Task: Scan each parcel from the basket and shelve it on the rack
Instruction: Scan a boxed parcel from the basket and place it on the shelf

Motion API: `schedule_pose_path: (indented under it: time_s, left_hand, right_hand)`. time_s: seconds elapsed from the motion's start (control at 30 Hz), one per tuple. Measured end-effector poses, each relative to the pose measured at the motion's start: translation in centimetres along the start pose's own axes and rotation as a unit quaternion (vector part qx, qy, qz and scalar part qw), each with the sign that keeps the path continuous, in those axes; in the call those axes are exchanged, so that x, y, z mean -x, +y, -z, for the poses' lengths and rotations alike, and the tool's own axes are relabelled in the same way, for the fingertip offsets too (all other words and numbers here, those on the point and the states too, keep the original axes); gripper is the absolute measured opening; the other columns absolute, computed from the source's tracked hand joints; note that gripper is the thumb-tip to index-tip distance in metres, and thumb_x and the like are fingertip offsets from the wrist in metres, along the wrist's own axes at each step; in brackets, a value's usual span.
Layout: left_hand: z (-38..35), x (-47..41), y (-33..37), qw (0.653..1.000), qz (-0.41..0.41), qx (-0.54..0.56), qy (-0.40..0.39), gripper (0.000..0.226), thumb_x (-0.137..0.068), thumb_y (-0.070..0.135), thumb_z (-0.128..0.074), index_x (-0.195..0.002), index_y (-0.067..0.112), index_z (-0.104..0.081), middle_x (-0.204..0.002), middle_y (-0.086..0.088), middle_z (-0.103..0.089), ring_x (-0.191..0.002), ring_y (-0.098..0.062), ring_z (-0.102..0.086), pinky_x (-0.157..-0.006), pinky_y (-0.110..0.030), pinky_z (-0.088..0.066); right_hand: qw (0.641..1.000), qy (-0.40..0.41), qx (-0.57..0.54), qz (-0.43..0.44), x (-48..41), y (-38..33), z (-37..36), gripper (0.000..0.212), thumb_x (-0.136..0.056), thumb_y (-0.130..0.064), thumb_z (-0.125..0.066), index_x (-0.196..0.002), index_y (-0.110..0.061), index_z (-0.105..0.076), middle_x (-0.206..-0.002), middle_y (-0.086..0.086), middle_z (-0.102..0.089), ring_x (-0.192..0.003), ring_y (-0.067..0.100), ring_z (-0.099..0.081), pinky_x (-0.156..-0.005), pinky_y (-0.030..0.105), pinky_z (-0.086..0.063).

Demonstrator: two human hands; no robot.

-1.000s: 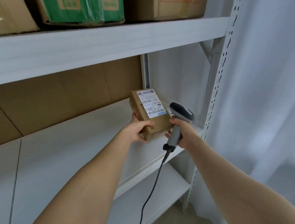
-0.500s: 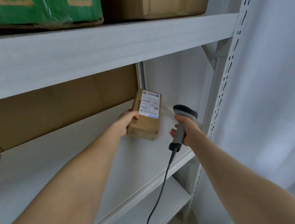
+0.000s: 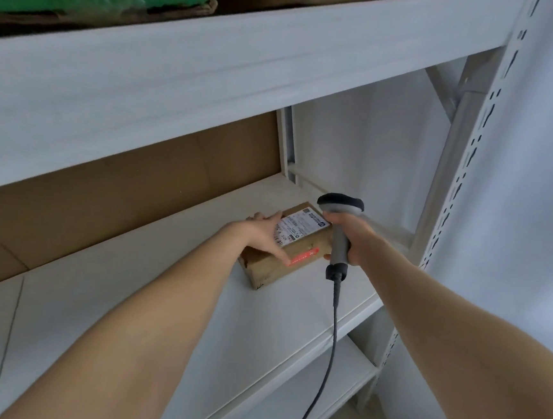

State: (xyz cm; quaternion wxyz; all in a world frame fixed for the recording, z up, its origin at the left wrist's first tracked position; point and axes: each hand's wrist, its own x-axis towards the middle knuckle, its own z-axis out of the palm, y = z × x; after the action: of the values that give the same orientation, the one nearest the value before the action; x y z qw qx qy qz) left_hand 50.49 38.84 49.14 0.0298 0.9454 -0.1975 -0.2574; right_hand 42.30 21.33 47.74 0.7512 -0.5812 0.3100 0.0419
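Parcel [image 3: 271, 270] lies flat on the rack shelf [image 3: 145, 315], toward its right end, close to the front edge. My left hand [image 3: 263, 235] rests straight-fingered on its top. My right hand [image 3: 356, 241] grips the scanner [image 3: 338, 244], whose red line [image 3: 303, 255] falls on the box's near side.

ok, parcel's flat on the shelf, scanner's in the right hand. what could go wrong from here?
1. The red scan line falls on the parcel's side, not on the label: the read may fail.
2. The scanner's cable hangs past the shelf edge from the right hand and could snag on withdrawal.
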Motion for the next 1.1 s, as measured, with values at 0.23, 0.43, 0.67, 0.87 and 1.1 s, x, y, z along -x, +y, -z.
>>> schedule_pose_path:
  time_s: [0.23, 0.43, 0.67, 0.87, 1.1]
  left_hand:
    - [-0.2, -1.0, -1.1, 0.969, 0.012, -0.174, 0.176, 0.072, -0.092, 0.034, -0.054, -0.149, 0.047, -0.01, -0.157, -0.004, -0.014, -0.141, -0.031, -0.018, -0.11, -0.053, -0.023]
    - [-2.1, -0.4, 2.1, 0.939, 0.15, 0.173, 0.257, 0.073, -0.089, 0.061, -0.046, -0.15, 0.04, -0.013, -0.154, -0.012, -0.008, -0.135, -0.039, -0.029, -0.103, -0.056, -0.037]
    - [-2.5, -3.1, 4.1, 0.982, 0.047, 0.061, 0.175, 0.053, -0.095, 0.042, -0.047, -0.146, 0.038, -0.032, -0.154, -0.007, -0.02, -0.142, -0.043, -0.01, -0.107, -0.07, -0.019]
    - [-1.5, -5.5, 0.8, 0.969, 0.001, 0.022, 0.247, 0.054, -0.099, 0.007, -0.027, -0.145, 0.033, -0.038, -0.156, -0.003, -0.026, -0.139, -0.034, -0.023, -0.117, -0.037, -0.02]
    - [-0.9, -8.6, 1.1, 0.954, -0.056, 0.088, 0.281, 0.047, -0.102, 0.006, -0.029, -0.14, 0.026, -0.047, -0.152, -0.007, -0.033, -0.135, -0.032, -0.03, -0.114, -0.034, -0.023]
  right_hand:
    - [0.999, 0.012, -0.025, -0.018, 0.0, 0.1, 1.4, 0.048, -0.088, -0.026, -0.071, -0.123, -0.011, -0.042, -0.1, 0.012, -0.049, -0.085, 0.031, -0.051, -0.081, 0.054, -0.049]
    - [0.998, -0.019, -0.049, -0.023, -0.2, 0.2, 1.4, 0.053, -0.087, -0.026, -0.072, -0.128, -0.012, -0.042, -0.111, 0.014, -0.048, -0.102, 0.033, -0.052, -0.087, 0.055, -0.052]
    - [0.997, -0.043, -0.068, -0.015, -0.3, 0.1, 0.5, 0.055, -0.087, -0.026, -0.072, -0.13, -0.009, -0.042, -0.125, 0.014, -0.05, -0.111, 0.033, -0.056, -0.085, 0.049, -0.055]
    - [0.993, -0.043, -0.112, -0.019, -0.9, 0.2, 1.1, 0.048, -0.09, -0.025, -0.069, -0.127, -0.003, -0.047, -0.114, 0.015, -0.058, -0.106, 0.031, -0.062, -0.085, 0.045, -0.054]
    - [0.99, -0.033, -0.134, -0.028, -2.0, -0.3, 0.5, 0.041, -0.089, -0.024, -0.071, -0.119, -0.004, -0.051, -0.091, 0.012, -0.063, -0.073, 0.022, -0.067, -0.067, 0.039, -0.059]
